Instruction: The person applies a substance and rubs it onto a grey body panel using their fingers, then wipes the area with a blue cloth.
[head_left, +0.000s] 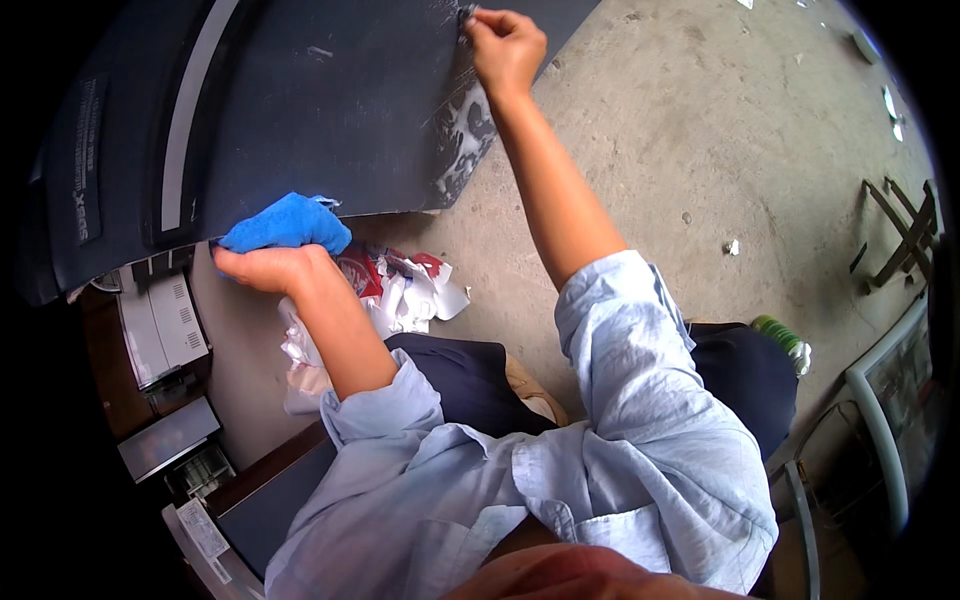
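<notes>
A large dark panel [330, 110] fills the upper left, with a pale strip [195, 110] running along it. White foam [467, 135] is smeared near its right-hand corner. At the panel's near edge, my left hand [280, 268] holds a blue cloth [285, 222], bunched above the fingers and against the edge. My right hand [508, 50] is stretched out to the far right part of the panel. Its fingers are pinched on a small dark thing pressed to the surface, too little of which shows to name.
Crumpled paper and wrappers [415, 290] lie on the concrete floor [650, 120] below the panel. Grey machines [165, 325] stand at the left. A green bottle [780, 340] is beside my right knee. A folding metal stand [905, 235] and a curved-rimmed frame [880, 415] are at the right.
</notes>
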